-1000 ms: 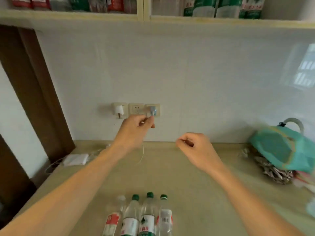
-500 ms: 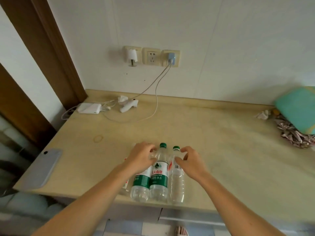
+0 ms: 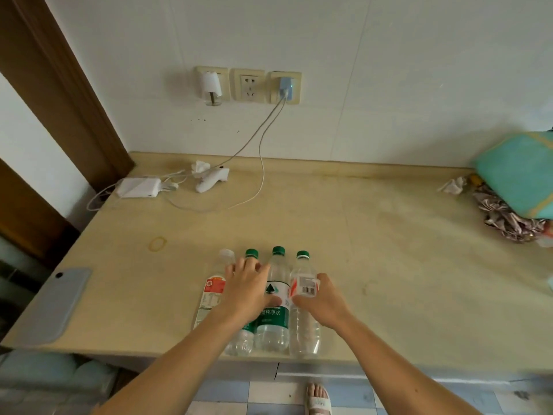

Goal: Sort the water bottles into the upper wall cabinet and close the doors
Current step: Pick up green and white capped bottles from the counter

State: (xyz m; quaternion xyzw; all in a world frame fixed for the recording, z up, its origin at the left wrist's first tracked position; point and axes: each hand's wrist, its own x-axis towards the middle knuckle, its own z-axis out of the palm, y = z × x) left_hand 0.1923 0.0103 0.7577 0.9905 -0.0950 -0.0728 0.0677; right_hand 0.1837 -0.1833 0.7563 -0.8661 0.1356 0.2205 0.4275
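1. At 6 o'clock, nearest the viewer, a foot in a white sandal stands on the blue-and-white tiled floor, below the front edge of the worktop.
2. Four water bottles stand upright, side by side and touching, at the worktop's near edge, just above centre-bottom.
3. The left hand lies over the second bottle, a green-capped one; its fingers are spread over the bottle's shoulder and reach towards the third bottle, which has a green label. Whether they actually clasp either bottle cannot be told.
4. The right hand grips the rightmost bottle, clear with a red-and-white label: thumb on its front, fingers wrapped round its right side.
5. The leftmost bottle, white-capped with a red label, stands untouched just left of the left hand.
6. At 9 o'clock a grey phone lies flat at the worktop's left edge; a rubber band lies at 10 o'clock from the bottles.
7. At 3 o'clock, well apart, a teal bag rests on crumpled printed fabric.
8. Far back at 11 o'clock lie a white power adapter and a white handheld device.
9. At 12 o'clock, on the wall, a row of sockets holds a blue charger whose cables run down to the worktop.
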